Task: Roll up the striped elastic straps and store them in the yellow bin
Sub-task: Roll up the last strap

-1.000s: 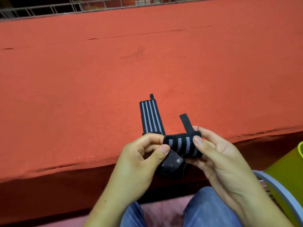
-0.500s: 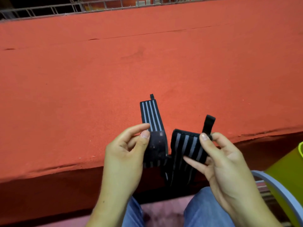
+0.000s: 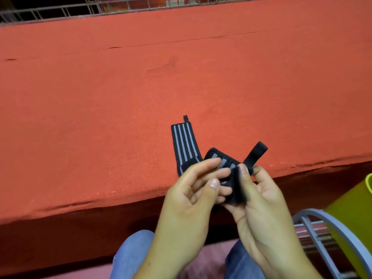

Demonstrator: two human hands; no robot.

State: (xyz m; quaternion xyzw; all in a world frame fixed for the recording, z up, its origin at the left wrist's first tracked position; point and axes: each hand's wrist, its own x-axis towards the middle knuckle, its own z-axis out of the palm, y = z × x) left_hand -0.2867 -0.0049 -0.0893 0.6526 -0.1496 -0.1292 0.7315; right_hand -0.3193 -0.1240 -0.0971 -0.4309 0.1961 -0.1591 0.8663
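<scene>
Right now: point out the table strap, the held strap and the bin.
table strap (image 3: 184, 143): head view, middle of its striped length.
held strap (image 3: 235, 188): head view, black folded part between the hands.
bin (image 3: 350, 214): head view, yellow outer wall.

Observed: left hand (image 3: 187, 200) and right hand (image 3: 261, 204) bare, forearms uncovered. Fingernails short and plain. Legs in blue denim jeans (image 3: 130, 252), lighter over the left knee.
</scene>
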